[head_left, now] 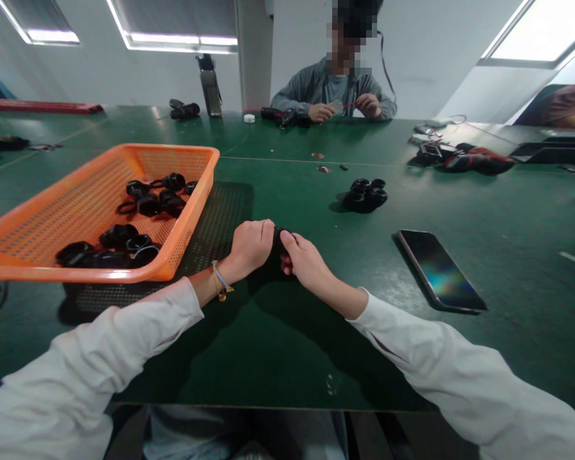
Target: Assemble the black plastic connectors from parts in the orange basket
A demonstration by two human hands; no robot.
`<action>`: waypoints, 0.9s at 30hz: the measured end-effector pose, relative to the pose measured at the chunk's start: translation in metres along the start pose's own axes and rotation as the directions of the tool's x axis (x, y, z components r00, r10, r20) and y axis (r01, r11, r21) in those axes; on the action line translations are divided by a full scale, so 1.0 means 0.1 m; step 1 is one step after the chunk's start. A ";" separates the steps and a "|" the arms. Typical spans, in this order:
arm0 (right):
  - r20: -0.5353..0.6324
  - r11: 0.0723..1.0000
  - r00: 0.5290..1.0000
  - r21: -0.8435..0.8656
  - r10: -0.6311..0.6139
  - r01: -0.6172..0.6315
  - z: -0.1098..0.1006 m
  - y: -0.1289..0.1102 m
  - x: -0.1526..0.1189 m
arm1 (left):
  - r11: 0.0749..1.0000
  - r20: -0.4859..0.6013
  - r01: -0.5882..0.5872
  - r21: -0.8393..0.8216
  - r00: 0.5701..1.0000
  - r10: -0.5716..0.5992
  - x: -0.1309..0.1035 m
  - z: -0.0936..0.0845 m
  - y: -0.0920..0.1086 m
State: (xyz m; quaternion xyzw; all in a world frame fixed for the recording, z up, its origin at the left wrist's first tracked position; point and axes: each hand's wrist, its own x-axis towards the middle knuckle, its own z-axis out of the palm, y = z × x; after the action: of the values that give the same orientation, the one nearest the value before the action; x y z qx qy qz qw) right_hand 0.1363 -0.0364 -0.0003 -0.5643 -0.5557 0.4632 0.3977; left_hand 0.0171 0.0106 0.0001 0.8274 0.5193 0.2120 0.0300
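Gripping a small black part, left hand and right hand meet; no writing legible.

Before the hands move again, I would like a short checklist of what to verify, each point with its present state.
1. Both hands on the small black part: ok, left hand and right hand pinch it together.
2. Part fully seen: cannot tell, fingers hide most of it.
3. Orange basket beside the left hand, holding black parts: ok.
4. Cluster of black parts on the green table, apart from the hands: ok.
5. Phone away from the right hand: ok, lying to its right, untouched.
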 end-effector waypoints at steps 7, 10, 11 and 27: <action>0.030 0.933 0.974 -0.283 -0.225 0.224 -0.14 -0.02 0.01 | 0.927 -0.107 0.031 -0.374 0.991 -0.076 0.01 0.01 0.01; 0.089 0.771 0.878 -0.443 -0.470 0.458 -0.21 0.05 0.08 | 0.890 -0.041 0.118 -0.440 0.988 -0.151 0.05 0.03 -0.01; 0.126 0.726 0.850 -0.465 -0.511 0.506 -0.23 0.07 0.10 | 0.886 -0.022 0.132 -0.444 0.987 -0.158 0.07 0.03 -0.02; -0.055 0.624 0.888 -0.731 -0.457 0.276 -0.07 0.04 0.12 | 0.971 0.077 0.216 -0.104 0.975 -0.209 0.03 0.02 0.14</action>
State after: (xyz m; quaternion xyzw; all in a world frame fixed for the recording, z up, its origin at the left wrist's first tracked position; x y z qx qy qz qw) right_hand 0.1437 -0.0242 -0.0030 -0.5968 -0.7420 0.0531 0.3007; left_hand 0.0306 0.0068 0.0034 0.7704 0.5910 0.2093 0.1157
